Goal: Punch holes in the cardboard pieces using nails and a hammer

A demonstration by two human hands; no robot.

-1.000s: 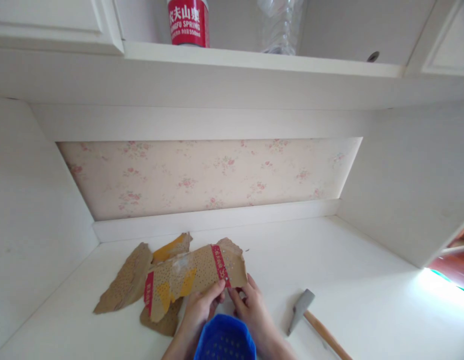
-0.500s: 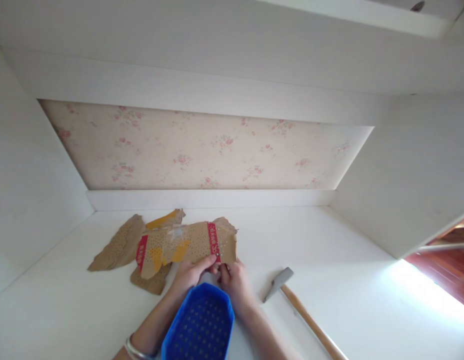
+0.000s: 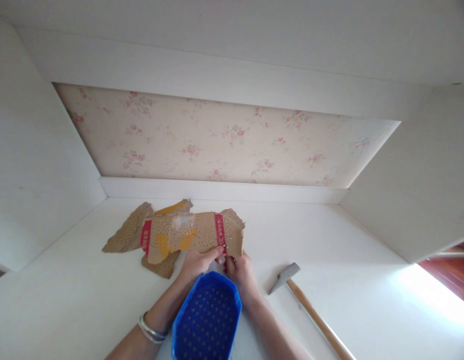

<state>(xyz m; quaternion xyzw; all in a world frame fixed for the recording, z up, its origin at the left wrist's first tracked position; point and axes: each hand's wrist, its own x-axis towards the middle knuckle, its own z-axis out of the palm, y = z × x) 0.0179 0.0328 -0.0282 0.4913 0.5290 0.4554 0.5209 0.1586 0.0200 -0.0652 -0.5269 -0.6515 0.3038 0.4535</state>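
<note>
A torn strip of brown cardboard [image 3: 205, 229], pricked with many small holes and marked with red bands and yellow patches, lies over other torn pieces. My left hand [image 3: 197, 264] grips its near edge, thumb on top by the right red band. Close beside it, my right hand [image 3: 241, 272] has its fingers curled together at the cardboard's near right corner. What those fingers pinch is hidden. Between my forearms sits a blue plastic basket [image 3: 206, 320] with a dotted or perforated bottom. To the right lies a hammer [image 3: 288, 275] with a grey head and wooden handle.
More torn cardboard [image 3: 129, 230] lies on the left of the white surface [image 3: 74, 300]. White side panels and a low back ledge [image 3: 224, 190] enclose it, under a white overhang. Floral wallpaper [image 3: 232, 140] covers the back. A reddish wooden floor [image 3: 447, 280] shows at right.
My view has shifted slightly, so everything appears a bit higher and farther right. Both hands keep their places at the cardboard's edge, with little visible finger movement.
</note>
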